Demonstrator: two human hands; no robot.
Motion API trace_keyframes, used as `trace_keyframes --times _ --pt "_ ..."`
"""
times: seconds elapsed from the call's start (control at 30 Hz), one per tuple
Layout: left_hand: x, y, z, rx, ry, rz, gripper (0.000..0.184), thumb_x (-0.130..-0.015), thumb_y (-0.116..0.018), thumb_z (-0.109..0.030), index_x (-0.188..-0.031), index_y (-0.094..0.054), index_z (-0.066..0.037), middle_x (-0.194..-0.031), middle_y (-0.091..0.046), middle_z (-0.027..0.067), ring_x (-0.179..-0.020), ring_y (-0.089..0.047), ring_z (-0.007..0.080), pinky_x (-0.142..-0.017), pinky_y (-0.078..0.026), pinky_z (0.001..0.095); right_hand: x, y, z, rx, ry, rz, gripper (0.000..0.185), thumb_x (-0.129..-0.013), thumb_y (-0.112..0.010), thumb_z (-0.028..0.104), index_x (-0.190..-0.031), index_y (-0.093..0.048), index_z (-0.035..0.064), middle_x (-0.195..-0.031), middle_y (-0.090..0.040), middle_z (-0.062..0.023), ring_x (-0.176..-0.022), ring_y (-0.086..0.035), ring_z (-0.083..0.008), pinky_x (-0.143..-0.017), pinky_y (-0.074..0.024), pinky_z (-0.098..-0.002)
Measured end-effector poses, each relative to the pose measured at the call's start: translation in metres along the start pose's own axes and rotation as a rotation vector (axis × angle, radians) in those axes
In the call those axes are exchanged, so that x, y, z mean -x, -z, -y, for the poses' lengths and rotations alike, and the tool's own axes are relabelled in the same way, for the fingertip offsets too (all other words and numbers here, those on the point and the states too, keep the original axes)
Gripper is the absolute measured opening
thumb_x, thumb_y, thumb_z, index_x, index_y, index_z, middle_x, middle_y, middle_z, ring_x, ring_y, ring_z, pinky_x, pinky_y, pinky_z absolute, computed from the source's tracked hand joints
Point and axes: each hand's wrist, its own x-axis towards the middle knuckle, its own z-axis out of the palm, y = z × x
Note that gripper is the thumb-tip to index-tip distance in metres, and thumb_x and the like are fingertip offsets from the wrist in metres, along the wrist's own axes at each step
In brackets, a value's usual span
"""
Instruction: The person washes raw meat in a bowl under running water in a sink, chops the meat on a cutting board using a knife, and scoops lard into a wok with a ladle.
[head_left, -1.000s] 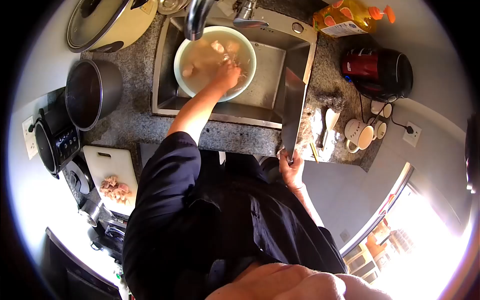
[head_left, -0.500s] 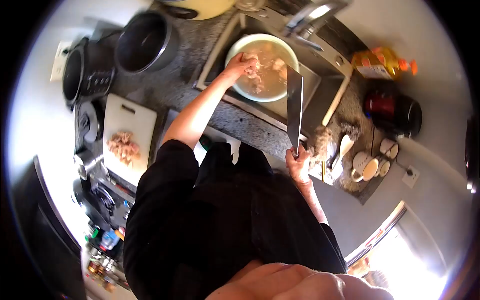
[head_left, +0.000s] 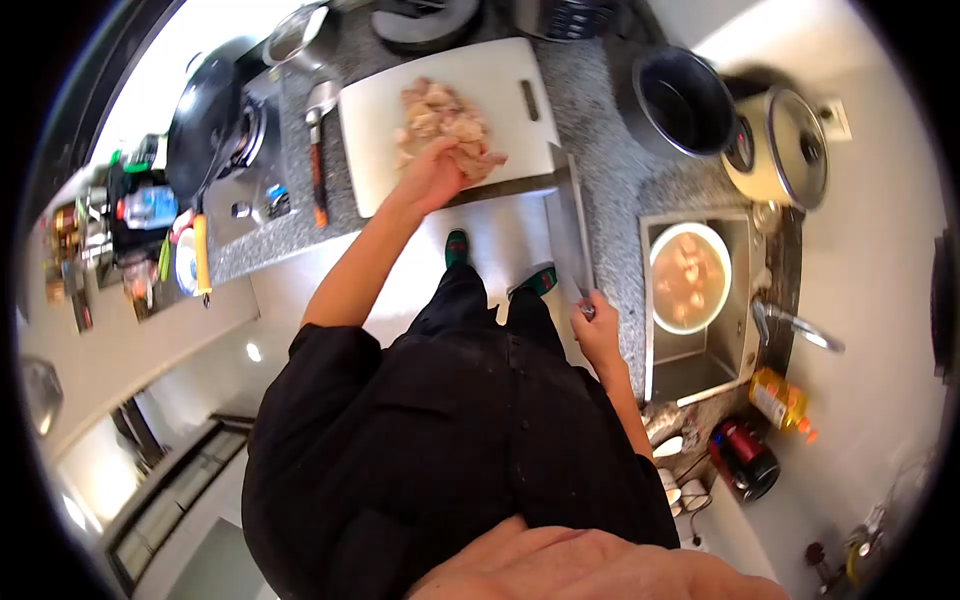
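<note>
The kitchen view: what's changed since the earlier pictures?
The left hand moved from the bowl to the meat on the cutting board; whether it grips any is unclear. The camera view swung toward the board. The right hand still holds the cleaver, and the bowl stays in the sink.

Meat pieces [head_left: 438,112] are heaped on the cutting board [head_left: 375,110], just beyond the left hand [head_left: 434,180]; a long-handled utensil [head_left: 317,165] is laid to that hand's left. Right of the right hand [head_left: 598,328], a bowl [head_left: 728,275] is set in the sink [head_left: 692,375].
</note>
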Motion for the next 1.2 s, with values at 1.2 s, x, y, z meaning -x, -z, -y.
trace_keyframes --times 1.2 --pt "0.013 0.146 -0.083 -1.612 -0.495 -0.364 0.037 -0.072 -0.073 -0.008 -0.106 -0.062 0.001 -0.09 -0.059 0.0125 -0.081 -0.06 0.0266 -0.072 -0.049 0.0351 -0.12 -0.159 0.175 0.213 -0.023 0.407 0.044 -0.1 -0.042 0.038 -0.076 -0.052 0.0026 -0.053 -0.049 -0.0022 -0.043 -0.048 -0.0114 -0.041 -0.0375 -0.0286"
